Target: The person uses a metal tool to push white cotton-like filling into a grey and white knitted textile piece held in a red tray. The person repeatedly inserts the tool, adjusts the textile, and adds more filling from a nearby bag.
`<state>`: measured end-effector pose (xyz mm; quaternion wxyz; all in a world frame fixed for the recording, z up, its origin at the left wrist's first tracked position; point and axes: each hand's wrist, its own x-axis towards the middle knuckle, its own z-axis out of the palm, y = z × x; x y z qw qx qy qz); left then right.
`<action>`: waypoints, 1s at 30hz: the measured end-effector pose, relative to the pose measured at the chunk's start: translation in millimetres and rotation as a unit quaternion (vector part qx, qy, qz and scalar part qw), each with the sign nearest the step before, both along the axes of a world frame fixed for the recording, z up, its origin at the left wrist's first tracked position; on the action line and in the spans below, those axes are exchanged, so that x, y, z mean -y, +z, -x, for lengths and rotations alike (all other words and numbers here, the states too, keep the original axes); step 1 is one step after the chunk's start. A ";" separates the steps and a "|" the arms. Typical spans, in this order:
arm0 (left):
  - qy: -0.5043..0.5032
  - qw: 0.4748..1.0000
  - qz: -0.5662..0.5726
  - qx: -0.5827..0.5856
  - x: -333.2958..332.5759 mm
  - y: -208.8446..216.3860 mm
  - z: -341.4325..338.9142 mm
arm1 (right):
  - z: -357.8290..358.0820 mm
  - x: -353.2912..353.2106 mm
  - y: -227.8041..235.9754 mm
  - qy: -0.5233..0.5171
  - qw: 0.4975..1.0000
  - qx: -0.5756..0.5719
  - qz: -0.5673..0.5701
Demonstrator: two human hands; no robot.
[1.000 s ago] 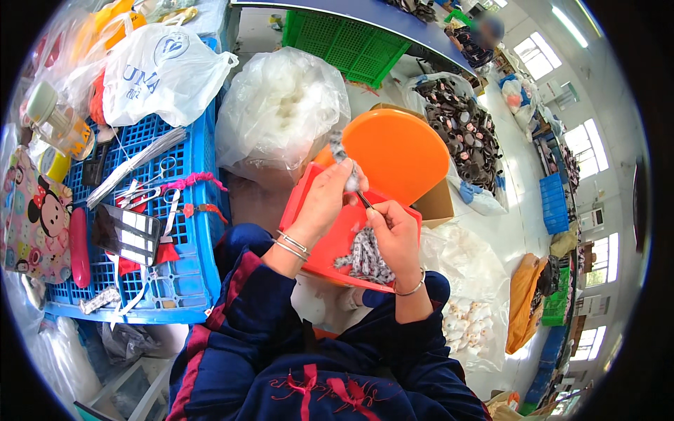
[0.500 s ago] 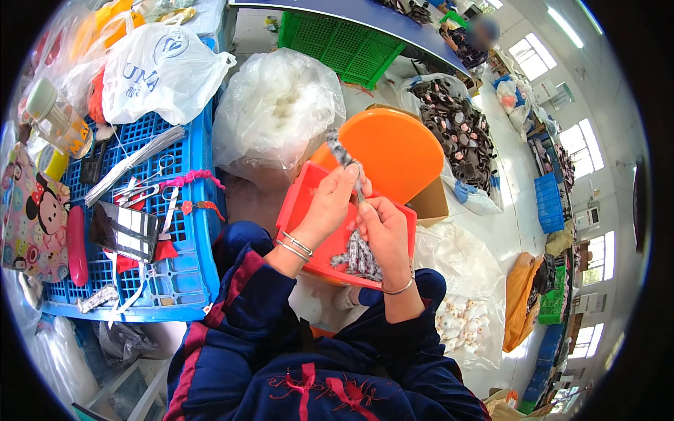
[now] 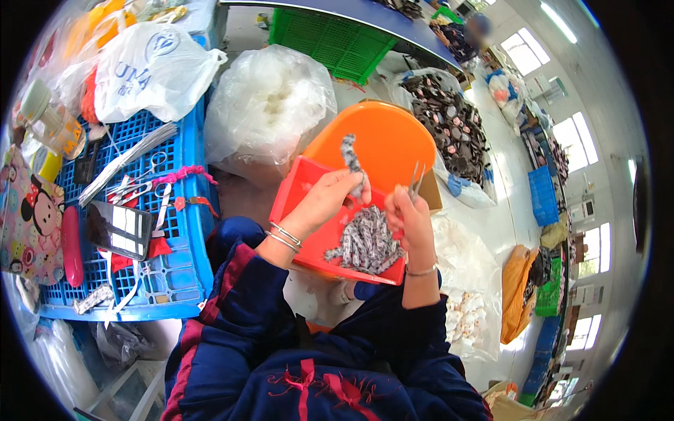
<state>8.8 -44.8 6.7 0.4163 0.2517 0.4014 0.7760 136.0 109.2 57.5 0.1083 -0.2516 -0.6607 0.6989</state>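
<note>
My left hand (image 3: 328,198) pinches the lower end of a narrow, fuzzy grey-and-black plush strip (image 3: 349,149), which stands up above the fingers and bends at its top. My right hand (image 3: 413,223), apart from the strip, is closed around a thin metal tool with two prongs like forceps (image 3: 417,179), tips pointing up. Both hands are over a red plastic bin (image 3: 289,205) in front of my lap. Inside it, between and below the hands, lies a heap of similar grey plush strips (image 3: 368,242).
An orange round-edged stool (image 3: 393,137) stands beyond the bin. Left, a blue crate (image 3: 184,242) carries a phone (image 3: 119,229), scissors (image 3: 151,175) and a white bag (image 3: 151,74). Bags of white stuffing (image 3: 274,98) and dark pieces (image 3: 449,126) sit beyond; another person (image 3: 453,36) is far off.
My right hand has drawn away to the right from the strip, taking the forceps with it. The left hand keeps the strip nearly in place, and more of the heap shows.
</note>
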 end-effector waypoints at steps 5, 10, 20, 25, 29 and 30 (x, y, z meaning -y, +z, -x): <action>-0.150 0.982 0.065 -0.099 -1.0 -3.7 -4.1 | 32.0 8.5 9.9 0.054 0.998 0.018 -0.034; -0.159 0.985 0.044 -0.055 -4.5 -5.6 -6.5 | 33.7 2.1 5.0 0.083 0.995 0.030 -0.048; -0.128 0.990 0.000 0.064 -6.9 -5.3 -9.4 | 35.5 17.3 14.1 0.063 0.996 0.021 -0.062; -0.129 0.990 -0.027 0.050 -10.5 -11.2 -13.6 | 38.1 20.9 8.3 0.029 0.997 -0.048 -0.050; -0.179 0.983 -0.037 0.037 -9.5 -8.4 -16.6 | 39.5 1.7 4.1 -0.049 0.994 -0.087 -0.044; -0.192 0.980 -0.046 0.028 -10.6 -10.1 -15.1 | 39.7 0.5 5.9 -0.060 0.993 -0.100 -0.035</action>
